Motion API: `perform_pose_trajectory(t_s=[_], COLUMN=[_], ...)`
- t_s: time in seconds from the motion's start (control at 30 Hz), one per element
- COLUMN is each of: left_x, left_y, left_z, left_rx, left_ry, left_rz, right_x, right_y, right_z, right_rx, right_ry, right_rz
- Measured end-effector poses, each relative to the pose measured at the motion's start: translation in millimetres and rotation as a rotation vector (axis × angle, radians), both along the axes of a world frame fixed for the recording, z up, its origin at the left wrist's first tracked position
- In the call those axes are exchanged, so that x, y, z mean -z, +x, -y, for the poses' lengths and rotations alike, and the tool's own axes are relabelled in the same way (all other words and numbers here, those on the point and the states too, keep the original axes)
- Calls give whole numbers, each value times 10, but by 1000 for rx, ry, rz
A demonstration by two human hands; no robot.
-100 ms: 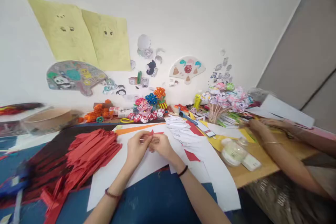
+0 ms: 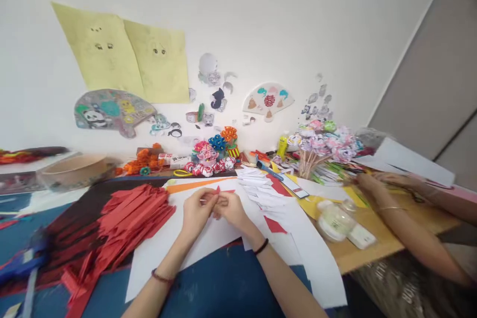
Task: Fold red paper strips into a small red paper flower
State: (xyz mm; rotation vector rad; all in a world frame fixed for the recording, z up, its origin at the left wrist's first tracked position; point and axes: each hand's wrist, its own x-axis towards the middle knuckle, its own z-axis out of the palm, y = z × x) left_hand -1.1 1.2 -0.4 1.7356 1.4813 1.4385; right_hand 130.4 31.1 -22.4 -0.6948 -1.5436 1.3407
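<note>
My left hand [image 2: 197, 209] and my right hand [image 2: 231, 208] meet over a white sheet [image 2: 160, 253], with fingertips pinched together. Between them is a strip of red paper [image 2: 218, 189]; a small pointed bit stands above the fingertips and another edge shows behind the right fingers. The rest of the strip is hidden by my fingers. To the left lies a thick pile of red paper strips [image 2: 130, 213]. Right of my hands, several white paper slips [image 2: 257, 186] are spread out, with a red paper piece [image 2: 275, 224] near them.
A blue glue gun [image 2: 26, 261] lies at the left, before a round bowl [image 2: 76, 171]. Paper flowers [image 2: 326, 140] and pipe-cleaner flowers [image 2: 217, 142] line the wall. At right are a phone [image 2: 295, 188], a clear bottle [image 2: 334, 221] and another person's hands [image 2: 372, 184].
The whole view has shifted slightly right and down in the picture. Both my hands keep the same pinch on the red paper strip.
</note>
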Motion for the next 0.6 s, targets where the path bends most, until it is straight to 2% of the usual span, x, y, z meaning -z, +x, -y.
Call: perform_pose_trajectory(t_s=[0.17, 0.3, 0.37, 0.43, 0.5, 0.57, 0.6], left_x=[4, -13, -32, -53, -65, -66, -62], left_y=[-10, -19, -5, 57, 187, 376, 482], left_z=[-27, -33, -35, -34, -36, -57, -82], left_rx=[0, 26, 17, 49, 171, 304, 318], left_ry=[6, -6, 0, 12, 32, 47, 64], left_rz=[163, 134, 101, 15, -160, -384, -509], right_x=[4, -105, -213, -324, -405, -440, -444], right_y=[-5, 94, 222, 384, 534, 631, 657], right_z=[13, 15, 20, 47, 102, 170, 202], right_rx=[50, 128, 226, 288, 179, -68, -223], right_ry=[-28, -47, -53, -17, 46, 112, 127], right_rz=[-57, -84, -186, -386, -546, -531, -465])
